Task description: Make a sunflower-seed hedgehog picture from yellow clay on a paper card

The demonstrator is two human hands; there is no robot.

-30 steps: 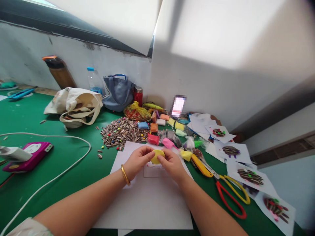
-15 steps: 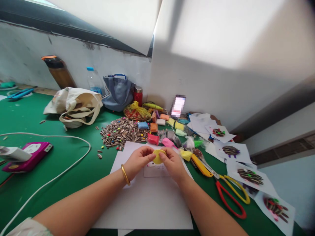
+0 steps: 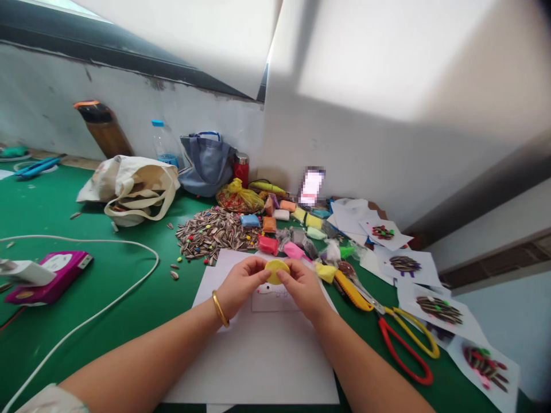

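Note:
A flat yellow disc of what looks like modelling clay (image 3: 276, 269) is pinched between my two hands. My left hand (image 3: 246, 282) grips its left side with thumb and fingertips, a gold bangle on the wrist. From the other side, my right hand (image 3: 305, 285) holds the disc's right edge the same way. Just below it lies a small white card (image 3: 273, 304) with a partly covered drawing and a white shape with a dark dot. That card rests on large white paper sheets (image 3: 258, 361), over which both forearms reach.
Sunflower seeds (image 3: 215, 232) are heaped beyond the paper, beside coloured clay packets (image 3: 268, 245). Scissors (image 3: 383, 310) and a yellow cutter (image 3: 353, 291) lie right, near seed-decorated cards (image 3: 439, 310). A white cable (image 3: 107, 310), a purple power strip (image 3: 51, 275) and bags (image 3: 129, 186) occupy the left.
The yellow disc tilts slightly and shows a little more of its face. Both hands keep their pinch, almost in the same place. The whole view shifts very slightly.

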